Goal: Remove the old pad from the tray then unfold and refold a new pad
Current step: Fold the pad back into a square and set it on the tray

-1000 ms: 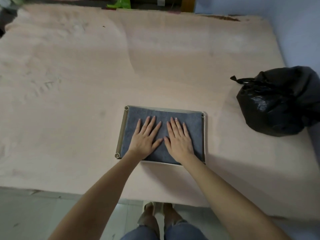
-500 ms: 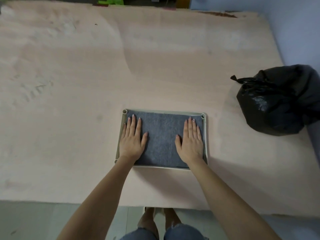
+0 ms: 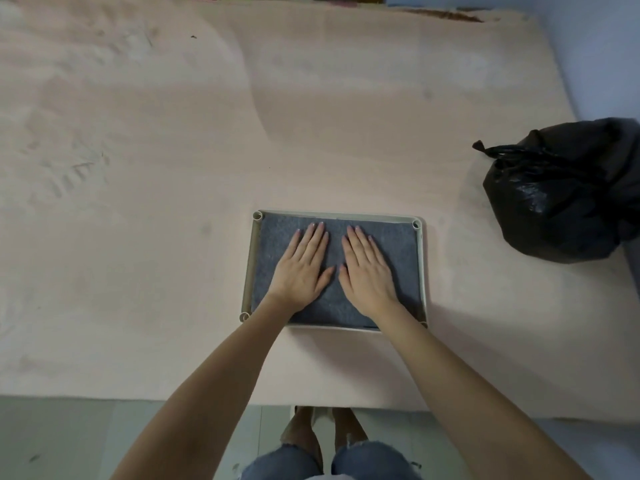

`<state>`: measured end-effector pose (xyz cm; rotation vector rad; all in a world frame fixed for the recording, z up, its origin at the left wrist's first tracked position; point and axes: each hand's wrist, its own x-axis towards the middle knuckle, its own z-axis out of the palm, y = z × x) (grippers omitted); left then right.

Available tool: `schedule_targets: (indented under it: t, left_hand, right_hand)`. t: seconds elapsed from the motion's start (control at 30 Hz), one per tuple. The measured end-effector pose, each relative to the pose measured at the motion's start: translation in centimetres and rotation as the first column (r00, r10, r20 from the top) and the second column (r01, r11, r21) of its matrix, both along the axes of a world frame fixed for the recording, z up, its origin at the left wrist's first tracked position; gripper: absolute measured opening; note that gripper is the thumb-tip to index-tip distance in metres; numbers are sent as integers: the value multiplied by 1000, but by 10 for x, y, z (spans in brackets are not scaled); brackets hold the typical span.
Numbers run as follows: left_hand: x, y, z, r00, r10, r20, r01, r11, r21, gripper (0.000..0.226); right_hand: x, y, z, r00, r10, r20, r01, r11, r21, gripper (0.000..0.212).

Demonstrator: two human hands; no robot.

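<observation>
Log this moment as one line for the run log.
left hand: flat on grey pad | right hand: flat on pad | pad: inside tray | black bag: right, untouched

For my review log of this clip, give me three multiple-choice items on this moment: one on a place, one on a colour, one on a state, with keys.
1. Where does the black bag sit relative to the tray?
A. To its right on the table
B. Inside it
C. On the floor

2. What colour is the pad in the tray?
A. White
B. Dark grey
C. Green

3. How do the left hand and right hand meet the pad?
A. Both pinch a corner
B. One lifts it clear
C. Both lie flat on it, fingers straight

Answers: 1 A, the bag rests on the table, apart from the tray's right rim. 2 B, grey felt fills the pale tray. 3 C, both palms are down with fingers extended, side by side.
</observation>
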<state>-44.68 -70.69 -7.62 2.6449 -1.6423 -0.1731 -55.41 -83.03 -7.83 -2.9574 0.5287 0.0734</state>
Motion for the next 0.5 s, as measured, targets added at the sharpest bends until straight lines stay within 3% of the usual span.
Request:
schedule_targets:
  t: [0.23, 0.5]
  left_hand:
    - [12, 17, -9, 971, 229, -72, -231, 973, -13, 66]
    - [18, 24, -9, 971, 230, -65, -232, 973, -19, 69]
  right_hand:
    - [-12, -16, -8, 935, -353, -28, 354, 934, 42, 62]
    - [-20, -25, -4, 926, -358, -117, 363, 931, 27, 64]
